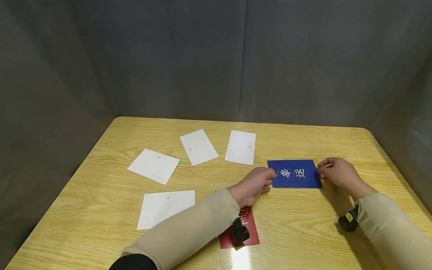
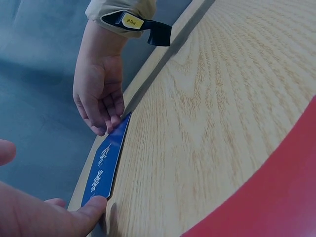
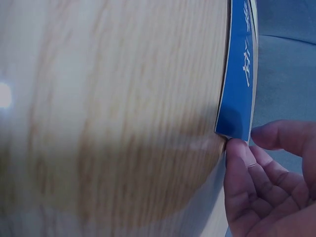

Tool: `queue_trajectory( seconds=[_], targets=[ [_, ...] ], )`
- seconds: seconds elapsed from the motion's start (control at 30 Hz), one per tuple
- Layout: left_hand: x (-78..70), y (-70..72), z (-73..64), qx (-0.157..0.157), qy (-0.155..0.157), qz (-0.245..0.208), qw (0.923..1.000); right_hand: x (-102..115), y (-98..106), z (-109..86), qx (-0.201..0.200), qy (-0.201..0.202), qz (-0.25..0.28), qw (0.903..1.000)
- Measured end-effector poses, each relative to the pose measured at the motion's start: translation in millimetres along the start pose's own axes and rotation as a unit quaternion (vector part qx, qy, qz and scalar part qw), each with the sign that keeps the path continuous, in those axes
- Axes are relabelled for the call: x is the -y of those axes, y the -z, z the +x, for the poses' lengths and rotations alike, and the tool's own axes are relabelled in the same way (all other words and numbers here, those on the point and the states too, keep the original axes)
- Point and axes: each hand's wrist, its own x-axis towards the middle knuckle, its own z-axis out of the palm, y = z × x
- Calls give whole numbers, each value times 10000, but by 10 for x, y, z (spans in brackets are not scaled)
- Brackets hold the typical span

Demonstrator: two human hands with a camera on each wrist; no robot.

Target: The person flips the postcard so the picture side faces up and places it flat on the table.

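A dark blue card (image 1: 297, 174) with white and gold characters lies sideways at the right of the table, between both hands. My left hand (image 1: 254, 183) holds its left end, one fingertip over the printed face. In the left wrist view, a digit (image 2: 94, 203) of this hand lies at the card's near corner. The right hand (image 1: 339, 173) pinches the opposite short end, thumb and fingers meeting at the edge. Close up in the right wrist view, those fingertips (image 3: 239, 148) sit right at the card's corner. A red card (image 1: 251, 228) lies partly hidden under my left forearm.
Several white cards lie on the wooden table (image 1: 297, 225): two at the back, one tilted (image 1: 154, 165) at the left, and one (image 1: 165, 206) partly behind my left sleeve. Grey cloth (image 1: 182, 60) hangs around the table's back and sides.
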Motion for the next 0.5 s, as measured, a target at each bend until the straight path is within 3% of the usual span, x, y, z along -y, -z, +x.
queue_trajectory(
  seconds=[0.3, 0.5],
  targets=[
    [0, 11, -9, 12, 5, 4, 10000, 21, -2, -4, 22, -29, 65, 10000],
    [-3, 52, -21, -3, -47, -15, 10000, 59, 10, -24, -66, 82, -215, 9997]
  ],
)
